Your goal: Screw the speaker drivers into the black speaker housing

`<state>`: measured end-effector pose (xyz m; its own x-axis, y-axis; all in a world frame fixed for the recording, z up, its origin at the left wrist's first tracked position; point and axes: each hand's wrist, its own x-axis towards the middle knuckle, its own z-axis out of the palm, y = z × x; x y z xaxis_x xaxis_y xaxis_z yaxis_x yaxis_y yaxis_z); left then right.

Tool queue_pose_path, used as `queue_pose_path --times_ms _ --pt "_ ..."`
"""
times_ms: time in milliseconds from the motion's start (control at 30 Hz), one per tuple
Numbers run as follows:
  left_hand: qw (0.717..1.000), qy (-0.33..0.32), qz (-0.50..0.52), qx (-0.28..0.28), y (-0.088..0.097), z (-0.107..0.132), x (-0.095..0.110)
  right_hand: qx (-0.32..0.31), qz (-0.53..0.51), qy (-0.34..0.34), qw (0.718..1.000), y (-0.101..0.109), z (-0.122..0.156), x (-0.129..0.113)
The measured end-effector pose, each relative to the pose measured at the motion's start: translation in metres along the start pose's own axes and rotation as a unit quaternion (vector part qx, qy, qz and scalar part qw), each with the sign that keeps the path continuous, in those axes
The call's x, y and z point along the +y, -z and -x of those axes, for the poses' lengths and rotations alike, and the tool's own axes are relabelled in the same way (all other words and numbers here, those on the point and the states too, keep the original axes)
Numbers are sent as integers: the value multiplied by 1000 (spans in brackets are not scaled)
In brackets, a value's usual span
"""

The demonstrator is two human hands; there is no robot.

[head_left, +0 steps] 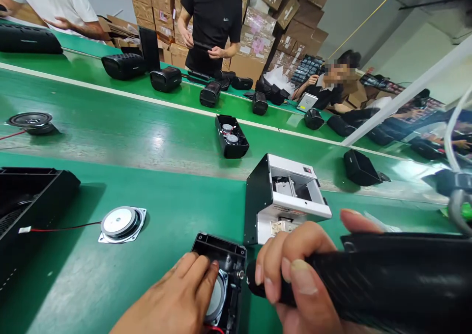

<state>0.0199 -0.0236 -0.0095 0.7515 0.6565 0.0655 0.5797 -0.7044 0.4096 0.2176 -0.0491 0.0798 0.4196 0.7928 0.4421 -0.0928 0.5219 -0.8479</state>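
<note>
Black tool [387,280] gripped by right hand [295,270]; left hand [180,299] fingers flat, hiding speaker housing [221,270].

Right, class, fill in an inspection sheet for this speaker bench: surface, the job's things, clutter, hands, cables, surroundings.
Surface: green bench with a conveyor lane behind it.
Job's things: open black speaker housing with a driver inside; black power screwdriver, tip at the housing's edge.
Clutter: loose speaker driver; black tray at left; white screw feeder box.
Hands: left hand presses on the housing; right hand grips the screwdriver.
Cables: red lead from the loose driver, ending in a white plug.
Surroundings: other speaker housings on the conveyor; three other people behind it; stacked cardboard boxes.
</note>
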Motion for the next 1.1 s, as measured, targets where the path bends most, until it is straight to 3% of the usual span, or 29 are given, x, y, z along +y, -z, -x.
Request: queue_pose_path --times_ms 167,300,500,733,933,1100 --pt "996 -45 -82 3 4 -8 8 -65 46 44 996 7 0 22" --pt "987 -72 -142 -18 3 -10 10 -81 29 42 995 13 -1 32" --pt "994 -40 -98 -24 -1 -3 5 -88 39 27 995 13 6 42" --pt "987 -83 -134 18 -1 -2 7 -69 84 35 993 16 9 51" --pt "994 -30 -100 28 -9 3 10 -107 105 32 988 23 19 60" --pt "990 -58 -112 62 -10 5 8 -125 111 21 986 25 24 67"
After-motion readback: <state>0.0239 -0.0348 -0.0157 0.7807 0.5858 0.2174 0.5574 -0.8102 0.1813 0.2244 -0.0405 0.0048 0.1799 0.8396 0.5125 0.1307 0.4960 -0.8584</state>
